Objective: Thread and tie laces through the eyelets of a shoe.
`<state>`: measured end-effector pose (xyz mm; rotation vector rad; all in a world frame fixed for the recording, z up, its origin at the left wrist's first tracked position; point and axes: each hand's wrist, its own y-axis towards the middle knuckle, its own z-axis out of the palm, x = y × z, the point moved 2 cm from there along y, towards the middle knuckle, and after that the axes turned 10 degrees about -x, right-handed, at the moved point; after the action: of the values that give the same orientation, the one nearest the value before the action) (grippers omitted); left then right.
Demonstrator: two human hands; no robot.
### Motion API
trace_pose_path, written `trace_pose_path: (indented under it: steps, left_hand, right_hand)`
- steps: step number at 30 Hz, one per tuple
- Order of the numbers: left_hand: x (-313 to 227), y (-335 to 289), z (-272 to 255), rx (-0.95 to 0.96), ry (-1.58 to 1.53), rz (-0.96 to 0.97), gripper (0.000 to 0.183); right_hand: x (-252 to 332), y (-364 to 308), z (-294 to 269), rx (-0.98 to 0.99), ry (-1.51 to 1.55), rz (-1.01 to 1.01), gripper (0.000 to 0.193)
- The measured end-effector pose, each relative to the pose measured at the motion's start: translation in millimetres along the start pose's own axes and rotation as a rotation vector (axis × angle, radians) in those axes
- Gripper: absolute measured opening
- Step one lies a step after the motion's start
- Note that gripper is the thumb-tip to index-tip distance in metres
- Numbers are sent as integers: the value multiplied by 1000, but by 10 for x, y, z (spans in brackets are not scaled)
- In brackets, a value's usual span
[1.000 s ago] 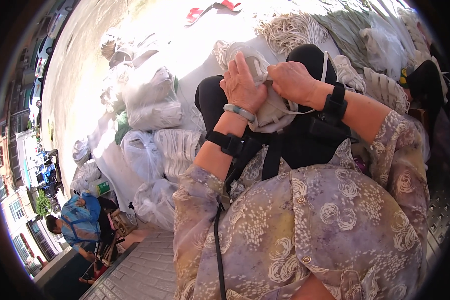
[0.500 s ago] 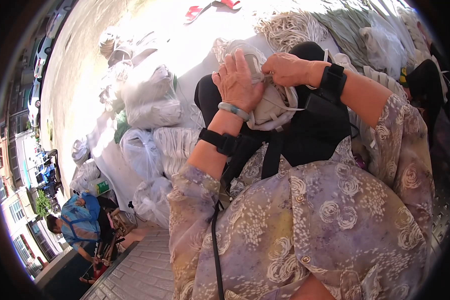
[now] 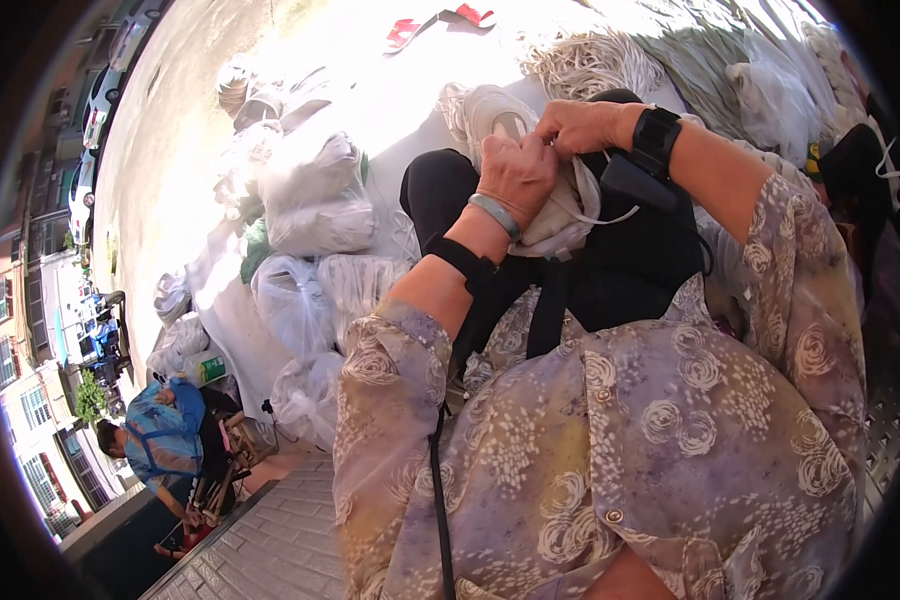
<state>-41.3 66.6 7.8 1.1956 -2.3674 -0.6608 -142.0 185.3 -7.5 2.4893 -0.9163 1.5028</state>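
Note:
My left hand (image 3: 515,178) and my right hand (image 3: 582,125) meet over a cream fabric piece with a white cord (image 3: 555,215) resting on my lap. Both hands pinch the fabric at its top edge, fingers closed on it. My left wrist carries a pale green bangle and a black band; my right wrist wears a black strap with a small device. I wear a floral blouse and black trousers.
Clear plastic bags of white goods (image 3: 310,200) pile at my left on a white sheet. Bundles of white cord (image 3: 590,62) lie ahead, with red sandals (image 3: 440,22) beyond. A seated person in blue (image 3: 160,435) is at lower left.
Both hands have shifted slightly right and closer together on the fabric, and my right hand has moved over the top edge.

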Motion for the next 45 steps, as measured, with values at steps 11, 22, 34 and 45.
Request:
trace_pose_path:
  steps: [11, 22, 34, 45]
  left_hand:
    - [140, -104, 276, 71, -44, -69, 5]
    - [-5, -435, -931, 337, -283, -416, 14]
    - [381, -3370, -2494, 719, 287, -1511, 22]
    - [1048, -1956, -3018, -915, -1103, -1410, 18]
  right_hand:
    - [-72, -30, 198, -343, -163, -98, 20]
    - [-120, -490, 250, -522, 32, 103, 57]
    - [7, -356, 265, -580, 316, 50, 21]
    - [392, -48, 124, -318, -515, -321, 9]
